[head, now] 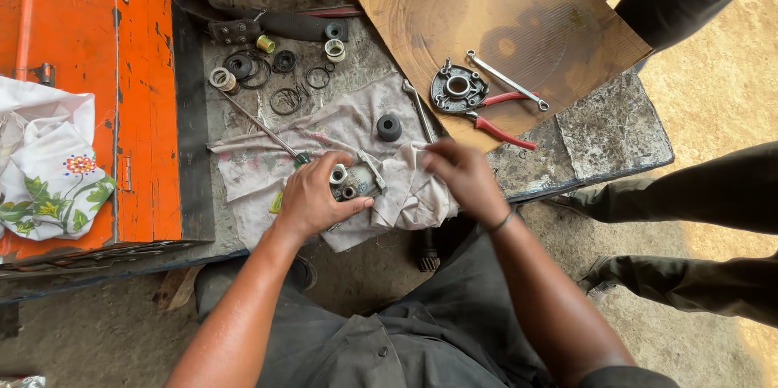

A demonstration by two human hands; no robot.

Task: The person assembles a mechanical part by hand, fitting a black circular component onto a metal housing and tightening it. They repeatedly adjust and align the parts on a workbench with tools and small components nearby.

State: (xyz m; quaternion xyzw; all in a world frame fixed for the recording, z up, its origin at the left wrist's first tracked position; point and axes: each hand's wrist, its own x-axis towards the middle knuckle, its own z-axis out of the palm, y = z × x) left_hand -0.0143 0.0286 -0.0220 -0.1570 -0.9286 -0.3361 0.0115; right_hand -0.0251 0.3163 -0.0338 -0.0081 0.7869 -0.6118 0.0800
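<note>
Your left hand (pixel 310 197) clamped round a small metal part (pixel 352 181) over the stained rag (pixel 324 132). Your right hand (pixel 463 177) pinched that rag's edge beside it; pliers (pixel 498 120) lay near.

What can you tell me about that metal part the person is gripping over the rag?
The metal part is a small, grey, grimy-looking casting with several round tube-like openings facing up, one ringed in pale cream. The left hand clasps it from the left, fingers curled over its top, thumb beneath. It sits over a stained whitish rag that the right hand bunches against it. Its underside is hidden.
</note>
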